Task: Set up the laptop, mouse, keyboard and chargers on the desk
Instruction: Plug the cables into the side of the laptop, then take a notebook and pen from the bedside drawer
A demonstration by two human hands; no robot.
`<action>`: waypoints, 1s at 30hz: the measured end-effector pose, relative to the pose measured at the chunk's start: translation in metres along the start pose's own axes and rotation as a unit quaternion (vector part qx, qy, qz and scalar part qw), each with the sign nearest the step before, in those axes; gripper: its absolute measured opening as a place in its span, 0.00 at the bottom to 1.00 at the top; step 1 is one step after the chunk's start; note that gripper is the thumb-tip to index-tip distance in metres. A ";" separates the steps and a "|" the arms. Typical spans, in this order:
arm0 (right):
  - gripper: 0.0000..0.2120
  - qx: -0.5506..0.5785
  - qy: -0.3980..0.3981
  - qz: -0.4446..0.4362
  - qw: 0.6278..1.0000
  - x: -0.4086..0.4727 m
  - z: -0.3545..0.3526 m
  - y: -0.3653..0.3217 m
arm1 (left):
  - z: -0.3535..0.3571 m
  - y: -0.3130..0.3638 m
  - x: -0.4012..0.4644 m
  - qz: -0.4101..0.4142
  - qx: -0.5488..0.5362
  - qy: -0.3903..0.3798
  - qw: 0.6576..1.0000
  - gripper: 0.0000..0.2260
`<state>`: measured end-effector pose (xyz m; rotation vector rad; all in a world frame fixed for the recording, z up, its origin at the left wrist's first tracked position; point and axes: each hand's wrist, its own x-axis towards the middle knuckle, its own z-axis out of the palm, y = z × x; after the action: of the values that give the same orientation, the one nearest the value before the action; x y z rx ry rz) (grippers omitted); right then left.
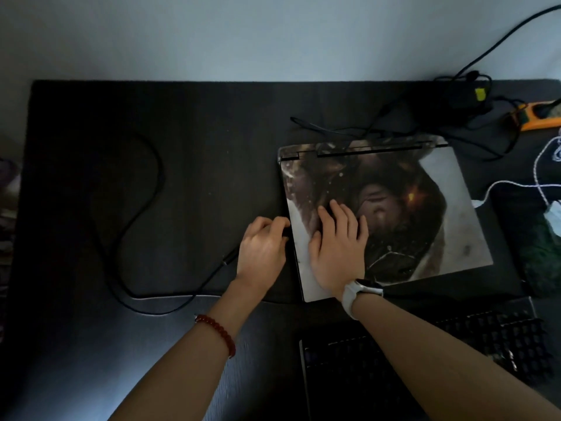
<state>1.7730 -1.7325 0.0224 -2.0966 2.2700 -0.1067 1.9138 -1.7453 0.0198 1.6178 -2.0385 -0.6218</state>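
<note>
A closed laptop with a picture on its lid lies on the right half of the dark desk. My right hand rests flat on the lid near its left side, fingers spread. My left hand sits against the laptop's left edge, its fingertips curled round a small dark plug there. A black cable loops across the left of the desk and runs in under that hand. A black keyboard lies at the front right, partly under my right forearm. No mouse is in sight.
A black charger brick with tangled black leads sits behind the laptop. Next to it at the far right lies an orange power strip. White cables and a white adapter lie at the right edge, above a dark green patch.
</note>
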 end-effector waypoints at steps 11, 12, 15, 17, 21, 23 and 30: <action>0.15 0.306 -0.126 0.030 0.943 -0.036 -0.057 0.028 | -0.045 0.060 -0.013 -0.169 0.088 -0.144 0.971 0.18; 0.14 0.349 -0.123 0.052 0.927 -0.049 -0.068 0.039 | -0.049 0.077 -0.015 -0.174 0.079 -0.145 0.971 0.18; 0.14 0.410 -0.110 0.080 0.902 -0.093 -0.099 0.088 | -0.043 0.144 -0.025 -0.134 0.056 -0.128 0.981 0.16; 0.14 0.429 -0.086 0.101 0.894 -0.122 -0.121 0.131 | -0.027 0.195 -0.036 -0.073 0.036 -0.114 0.990 0.16; 0.13 0.429 -0.009 0.169 0.887 -0.214 -0.169 0.249 | 0.025 0.323 -0.087 0.035 -0.005 -0.128 0.991 0.15; 0.13 0.405 0.013 0.205 0.891 -0.273 -0.187 0.310 | 0.056 0.384 -0.121 0.065 -0.032 -0.154 0.985 0.15; 0.11 0.360 0.116 0.408 0.831 -0.491 -0.233 0.506 | 0.190 0.593 -0.246 0.195 -0.038 -0.307 0.931 0.12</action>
<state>1.2898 -1.1993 0.2069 -0.7028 2.4597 -1.0142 1.3922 -1.3714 0.2106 0.9861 -2.6355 -1.1372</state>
